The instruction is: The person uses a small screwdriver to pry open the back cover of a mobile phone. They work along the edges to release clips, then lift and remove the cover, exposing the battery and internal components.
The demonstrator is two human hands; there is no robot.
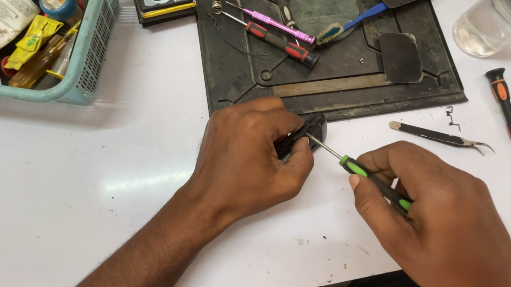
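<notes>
Left hand [247, 156] clenched around small black part [303, 134], right hand [436, 213] grasping green-and-black screwdriver [360, 172], tip touching part, white table [59, 174], near black work mat [346, 89].

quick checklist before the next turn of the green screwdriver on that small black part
1. Grip on the part: left hand pinches the small black part against the white table - ok.
2. Driver held: right hand wraps the green-and-black screwdriver - ok.
3. Tip seated in a screw: the shaft meets the part, but the fingers hide the contact - cannot tell.
4. Room to work: the dark repair mat lies right behind the part, its edge close - ok, tight.
5. Spare tools at hand: tweezers and orange-and-black screwdriver lie on the table to the right - ok.
6. Loose bits: a tiny dark metal piece lies unsecured above the tweezers - not ok.
</notes>
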